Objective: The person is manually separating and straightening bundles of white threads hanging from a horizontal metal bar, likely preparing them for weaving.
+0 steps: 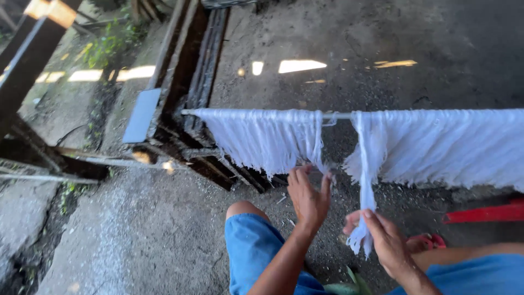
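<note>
Left hand: the left hand (308,199) is raised with fingers spread, its fingertips touching the lower fringe of the left bunch of white strands (262,139); it grips nothing.
Right hand: the right hand (385,240) pinches one gathered hank of white fibre (367,180) between thumb and fingers near its lower end.
Hank: it hangs from the thin horizontal rod (338,116), in the gap between the two curtains of strands.
Right bunch: more white strands (447,145) drape from the rod toward the right edge.
Ground: bare concrete floor (136,235); dark wooden beams (191,65) lie far left.
Person: seated, blue shorts (251,246) over the knees.
Near right: a red object (483,213) on the floor.
</note>
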